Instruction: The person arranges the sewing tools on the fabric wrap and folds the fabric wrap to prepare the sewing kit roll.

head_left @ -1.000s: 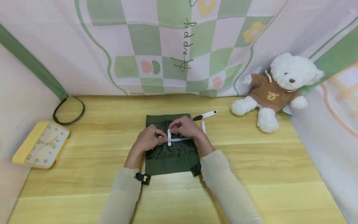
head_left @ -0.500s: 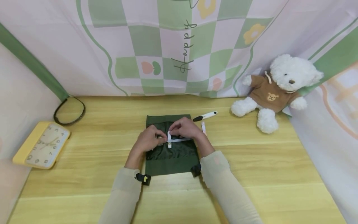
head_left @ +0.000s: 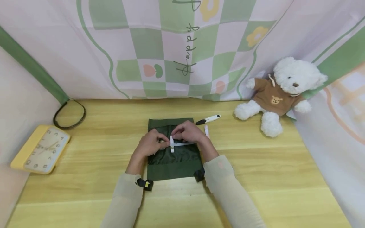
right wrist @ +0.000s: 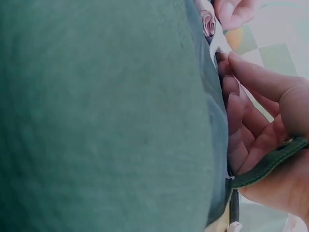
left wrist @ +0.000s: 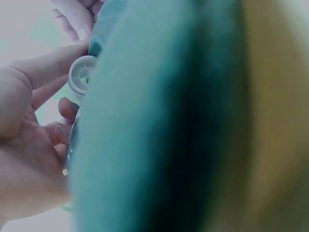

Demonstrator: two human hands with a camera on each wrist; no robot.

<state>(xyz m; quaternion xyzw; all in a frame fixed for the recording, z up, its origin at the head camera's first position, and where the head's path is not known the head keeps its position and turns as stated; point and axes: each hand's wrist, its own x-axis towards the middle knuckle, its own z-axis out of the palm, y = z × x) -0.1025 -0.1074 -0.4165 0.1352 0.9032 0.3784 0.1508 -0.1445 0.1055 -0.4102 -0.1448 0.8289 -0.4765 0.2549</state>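
A dark green fabric piece (head_left: 171,171) with a shiny middle panel lies flat on the table. A short white strip (head_left: 172,148) with a small metallic-looking spot runs lengthwise over it, crossing a thin pale band (head_left: 185,143). My left hand (head_left: 151,142) has thumb and index fingertips together where the two cross. At the strip's top end, my right hand (head_left: 189,131) pinches it between thumb and forefinger. In the left wrist view, a round pale ring-shaped piece (left wrist: 83,76) shows beside the left fingers. A green strap (right wrist: 270,164) passes near the right palm; blurred green cloth hides much of both wrist views.
Beyond the right hand lie a white-and-black utility-knife-like tool (head_left: 208,119) and a small white strip-like piece (head_left: 206,130). A white teddy bear (head_left: 280,91) sits at the back right. To the left are a yellow clock (head_left: 41,148) and a black headband (head_left: 69,126).
The hands stay at the same spot with only slight finger movement. The white strip's lower end now shows the metallic-looking spot. The whole head view has shifted slightly.
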